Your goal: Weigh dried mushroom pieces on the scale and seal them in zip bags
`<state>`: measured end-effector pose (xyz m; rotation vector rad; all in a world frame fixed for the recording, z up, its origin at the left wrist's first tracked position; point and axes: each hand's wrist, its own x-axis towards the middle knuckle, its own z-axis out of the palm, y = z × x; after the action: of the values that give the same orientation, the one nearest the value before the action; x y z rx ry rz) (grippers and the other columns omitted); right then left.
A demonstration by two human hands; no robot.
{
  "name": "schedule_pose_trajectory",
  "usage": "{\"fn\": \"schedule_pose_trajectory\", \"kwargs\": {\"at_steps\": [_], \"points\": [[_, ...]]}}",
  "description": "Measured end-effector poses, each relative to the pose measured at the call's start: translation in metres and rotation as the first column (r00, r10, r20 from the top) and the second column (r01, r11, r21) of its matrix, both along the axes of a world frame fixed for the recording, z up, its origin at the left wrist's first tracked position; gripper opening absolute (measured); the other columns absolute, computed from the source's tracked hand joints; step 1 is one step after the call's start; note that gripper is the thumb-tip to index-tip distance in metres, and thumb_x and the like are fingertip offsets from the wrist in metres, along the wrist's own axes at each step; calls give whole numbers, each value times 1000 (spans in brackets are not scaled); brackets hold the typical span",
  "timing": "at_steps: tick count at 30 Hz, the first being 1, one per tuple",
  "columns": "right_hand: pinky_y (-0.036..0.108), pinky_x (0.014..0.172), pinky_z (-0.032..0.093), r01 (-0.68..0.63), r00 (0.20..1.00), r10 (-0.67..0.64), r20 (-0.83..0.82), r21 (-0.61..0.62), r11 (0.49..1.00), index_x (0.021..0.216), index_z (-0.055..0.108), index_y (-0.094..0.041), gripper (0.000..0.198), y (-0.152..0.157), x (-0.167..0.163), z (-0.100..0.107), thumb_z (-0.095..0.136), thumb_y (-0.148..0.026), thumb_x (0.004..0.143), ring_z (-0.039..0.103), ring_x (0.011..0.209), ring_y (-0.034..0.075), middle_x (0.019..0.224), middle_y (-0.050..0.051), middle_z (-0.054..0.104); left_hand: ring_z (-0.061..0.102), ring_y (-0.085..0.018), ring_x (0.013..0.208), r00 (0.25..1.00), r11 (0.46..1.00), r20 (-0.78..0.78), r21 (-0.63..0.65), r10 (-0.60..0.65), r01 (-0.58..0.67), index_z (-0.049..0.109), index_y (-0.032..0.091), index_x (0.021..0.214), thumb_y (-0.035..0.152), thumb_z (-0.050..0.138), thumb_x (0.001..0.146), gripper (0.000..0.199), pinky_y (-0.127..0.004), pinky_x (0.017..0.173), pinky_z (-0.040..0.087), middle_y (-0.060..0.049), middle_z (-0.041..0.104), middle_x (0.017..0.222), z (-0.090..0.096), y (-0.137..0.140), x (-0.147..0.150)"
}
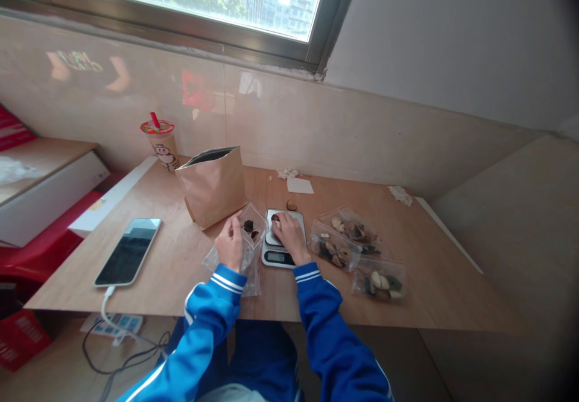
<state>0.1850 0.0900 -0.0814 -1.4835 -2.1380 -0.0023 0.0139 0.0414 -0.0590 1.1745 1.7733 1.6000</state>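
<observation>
A white-edged phone (128, 252) lies at the left of a wooden tabletop (434, 287), apparently set near the edge so its white charging cable (107, 305) can drop over the side. Behind it, a sealed drink cup (165, 148) stands by the wall, seemingly out of the way of the work. A brown paper bag (215, 188) stands upright, its mouth gaping, probably kept within easy reach.

Next to it, the left hand (230, 242) pinches the edge of a clear plastic bag (253, 248) with dark pieces (248, 227) inside, likely to steady the limp film. Just right of the bag sits a small digital scale (279, 258), placed centrally, perhaps to suit both hands. The right hand (289, 233) is over its plate, fingers narrow and curled around a brownish piece (275, 217); whether they grip it or merely touch it, one cannot tell. At right, three filled bags (380, 282) lie grouped, seemingly kept apart from the scale.

Both blue-sleeved forearms reach forward from the near edge, converging on the scale, the left wrist bent upward, the right hand angled inward, palm down.
</observation>
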Motion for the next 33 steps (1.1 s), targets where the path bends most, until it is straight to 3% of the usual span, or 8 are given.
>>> {"fn": "schedule_pose_trajectory", "kwargs": {"at_steps": [3, 10, 13, 18, 21, 24, 29, 33], "points": [[30, 78, 45, 52, 930, -34, -365, 40, 998, 99, 58, -17, 19, 5, -8, 13, 45, -29, 93, 60, 86, 20, 95, 9, 64, 67, -20, 104, 1000, 1000, -14, 2, -2, 2, 70, 25, 111, 43, 40, 94, 38, -31, 93, 50, -4, 73, 109, -1, 0, 2], [22, 57, 46, -50, 439, -72, -895, -104, 993, 98, 52, -20, 28, 10, -55, 77, 39, -45, 93, 56, 57, 11, 72, -2, 59, 68, -20, 101, 1000, 1000, -14, 1, -7, 7, 69, 25, 113, 43, 39, 95, 39, -32, 92, 50, -5, 74, 107, -6, 6, 7], [23, 61, 49, -227, 586, -24, -810, -193, 954, 101, 56, -21, 25, -3, -66, 87, 45, -42, 91, 60, 63, 12, 81, 0, 64, 68, -19, 102, 1000, 1000, -4, 13, -6, 6, 68, 25, 115, 44, 39, 95, 40, -31, 93, 50, -5, 73, 109, -6, 7, 7], [36, 89, 48, -211, 867, 100, -488, -177, 961, 125, 54, -21, 39, -28, -70, 79, 56, -34, 88, 62, 102, 22, 111, 9, 66, 63, -19, 114, 1000, 999, 23, 42, 19, -20, 65, 25, 120, 45, 39, 95, 41, -32, 100, 47, -5, 69, 121, -8, 6, 4], [36, 96, 44, -189, 868, 141, -476, -54, 980, 124, 55, -22, 32, -34, -60, 66, 45, -33, 95, 58, 109, 20, 116, 8, 64, 65, -19, 111, 996, 999, 79, 26, 35, -38, 64, 25, 123, 47, 39, 95, 43, -33, 98, 48, -6, 68, 121, -10, 6, 0], [38, 96, 43, 73, 889, -53, -455, 26, 997, 113, 60, -20, 30, -34, -37, 41, 36, -26, 97, 55, 108, 22, 112, 10, 63, 66, -19, 107, 992, 999, 126, 35, 30, -35, 63, 23, 123, 47, 38, 95, 45, -32, 96, 50, -8, 68, 121, -8, 5, -4], [46, 90, 41, 245, 961, -255, -105, -102, 964, 107, 66, -18, 24, -34, -1, -2, 56, -22, 85, 50, 105, 31, 108, 14, 63, 58, -18, 121, 993, 992, 105, 109, 51, -62, 61, 23, 126, 44, 37, 96, 44, -31, 104, 44, -6, 63, 131, 3, 0, -3], [42, 89, 42, 164, 964, -175, -199, -69, 984, 107, 67, -20, 22, -37, -6, 20, 56, -25, 89, 54, 100, 27, 101, 10, 66, 51, -18, 129, 994, 988, 94, 136, 56, -69, 58, 24, 130, 43, 37, 97, 44, -33, 110, 39, -5, 59, 136, 4, -3, 2]]}}
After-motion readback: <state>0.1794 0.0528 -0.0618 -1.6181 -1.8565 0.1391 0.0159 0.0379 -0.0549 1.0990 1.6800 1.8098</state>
